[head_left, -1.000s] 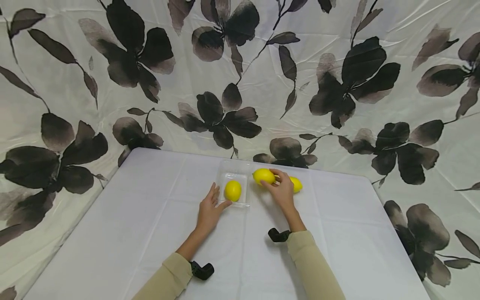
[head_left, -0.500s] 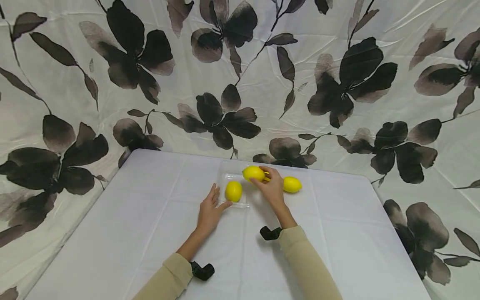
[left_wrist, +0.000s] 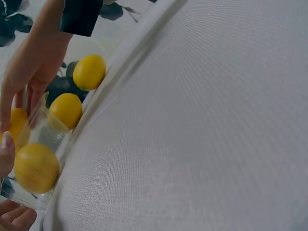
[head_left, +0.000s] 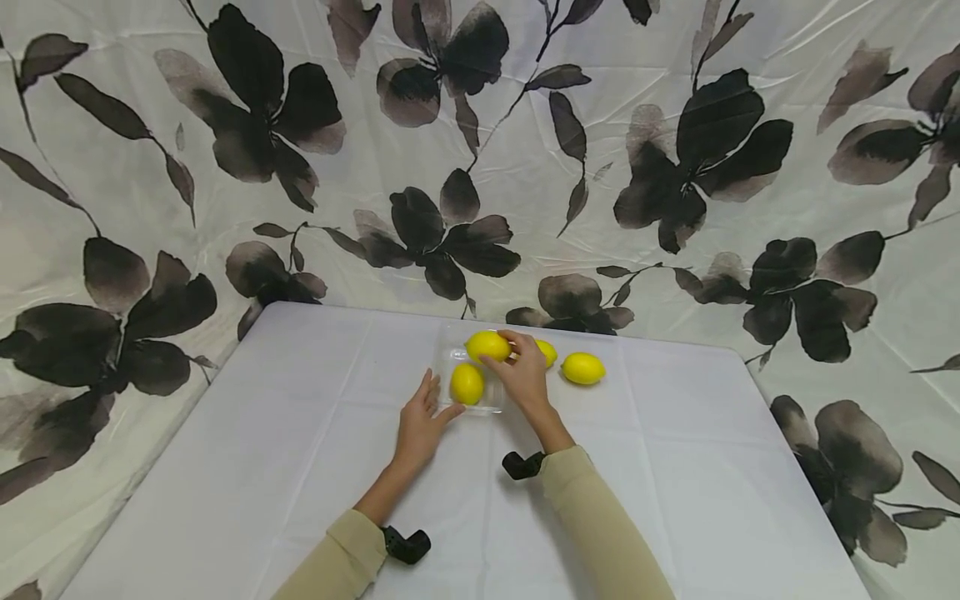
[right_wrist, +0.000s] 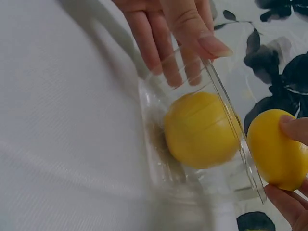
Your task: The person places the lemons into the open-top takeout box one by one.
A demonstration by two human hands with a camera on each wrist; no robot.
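A clear plastic container (head_left: 487,409) sits near the table's far edge, with one yellow lemon (head_left: 467,383) inside. My right hand (head_left: 527,377) pinches a second lemon (head_left: 486,345) between thumb and fingers, over the container's far part. In the right wrist view this held lemon (right_wrist: 275,151) is just outside the rim (right_wrist: 250,168). My left hand (head_left: 418,425) rests against the container's near left corner, fingers extended and thumb apart. Two more lemons lie to the right, one (head_left: 549,353) partly hidden by my right hand, the other (head_left: 582,368) in full view.
White cloth covers the table (head_left: 300,467). Behind its far edge hangs a white curtain (head_left: 555,183) with dark flowers. A small black device is on each wrist, one at the left sleeve (head_left: 406,545), one at the right (head_left: 522,465).
My right hand has carried its lemon leftward, from beside the container to over its far part. The two lemons on the right have come into view behind it. My left hand stays in place.
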